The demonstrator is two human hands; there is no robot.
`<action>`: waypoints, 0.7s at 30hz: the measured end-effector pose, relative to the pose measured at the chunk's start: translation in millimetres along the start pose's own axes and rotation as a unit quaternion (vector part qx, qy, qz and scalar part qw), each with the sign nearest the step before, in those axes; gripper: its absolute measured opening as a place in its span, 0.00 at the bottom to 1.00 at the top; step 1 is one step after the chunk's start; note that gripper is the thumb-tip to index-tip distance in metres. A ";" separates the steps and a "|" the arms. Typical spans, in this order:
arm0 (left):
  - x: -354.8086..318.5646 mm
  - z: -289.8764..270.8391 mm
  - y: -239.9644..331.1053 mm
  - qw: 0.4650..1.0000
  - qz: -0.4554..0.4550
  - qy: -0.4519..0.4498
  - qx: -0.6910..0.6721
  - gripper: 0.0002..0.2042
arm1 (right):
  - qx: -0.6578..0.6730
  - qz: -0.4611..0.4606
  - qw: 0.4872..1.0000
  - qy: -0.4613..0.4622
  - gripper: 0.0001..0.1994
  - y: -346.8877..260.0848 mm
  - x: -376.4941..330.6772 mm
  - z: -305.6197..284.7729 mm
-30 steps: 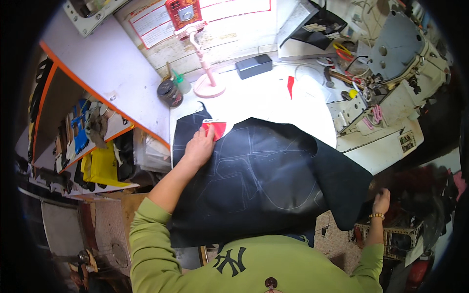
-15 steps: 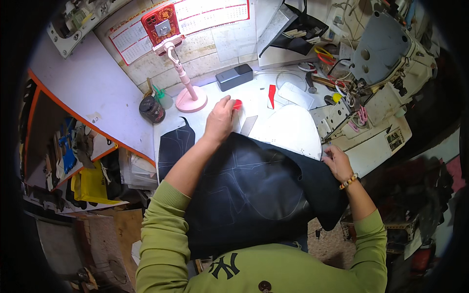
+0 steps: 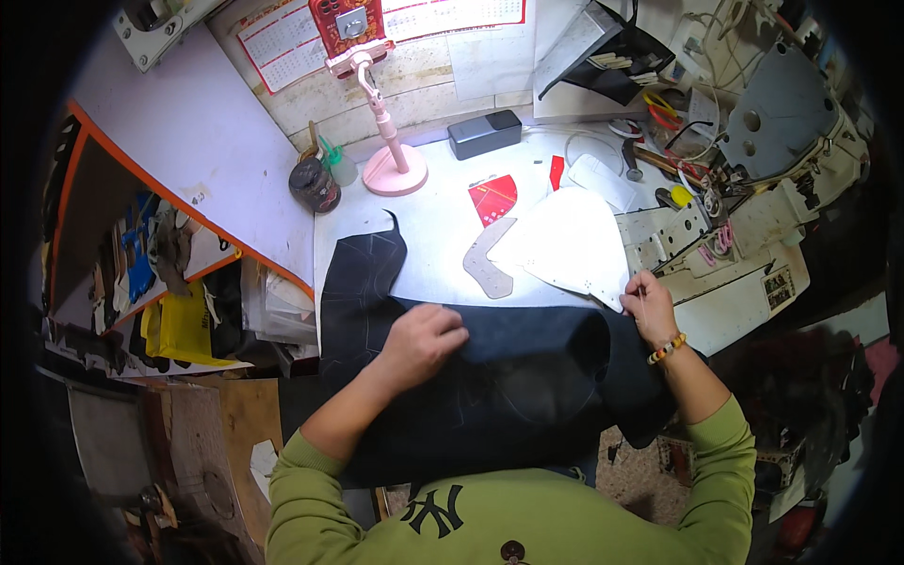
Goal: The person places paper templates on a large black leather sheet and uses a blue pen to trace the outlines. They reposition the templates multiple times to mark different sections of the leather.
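Worktop glossy white and brightly lit, backed by pale boards hung with a red-bordered calendar. Along the rear, a pink stand bearing a red-cased phone, near a dark jar and a dark grey box. To the left, a pale cabinet edged in orange; to the right, a grey-and-cream machine beside heaped tools, including a hammer. Across the worktop's front, a black leather-like sheet marked with pale lines, hanging toward the green sweatshirt. Just beyond, a grey pattern piece and a large white pattern piece. Left hand on the sheet, fingers curled, fingertips hidden: impossible to tell whether gripping. Right hand at the white piece's lower corner, thumb and fingers drawn close, but pinch uncertain. Worktop's front edge covered by the sheet; phone and calendar cut off above; pouch contents hard to make out; lower right too dark to read.
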State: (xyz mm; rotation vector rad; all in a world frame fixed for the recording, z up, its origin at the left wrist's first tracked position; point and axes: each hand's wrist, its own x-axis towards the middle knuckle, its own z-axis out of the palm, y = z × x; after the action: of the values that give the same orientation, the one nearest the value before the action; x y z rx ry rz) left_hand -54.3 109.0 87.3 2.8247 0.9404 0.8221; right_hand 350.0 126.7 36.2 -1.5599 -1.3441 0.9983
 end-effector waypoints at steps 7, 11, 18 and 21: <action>-29.7 -11.7 31.3 1.000 -0.007 0.002 -0.030 0.08 | -0.169 -0.065 0.978 0.100 0.07 -73.7 55.5 20.6; -36.3 -10.4 31.9 0.999 -0.021 0.010 -0.047 0.08 | -0.321 -0.399 0.851 0.114 0.15 -93.7 51.5 66.9; -30.5 9.5 19.1 0.993 -0.066 0.038 -0.088 0.09 | -0.362 -0.464 0.763 -0.268 0.17 -89.3 34.4 181.6; -19.8 12.8 6.3 0.984 -0.104 0.059 -0.132 0.11 | -0.490 -0.369 0.764 -0.199 0.16 -95.3 77.2 172.9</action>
State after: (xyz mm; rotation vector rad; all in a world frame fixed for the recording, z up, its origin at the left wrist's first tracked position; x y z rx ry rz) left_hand -57.7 94.0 68.3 2.4304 1.0327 1.0120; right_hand 165.0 226.8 62.6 -1.2188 -2.7811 0.0379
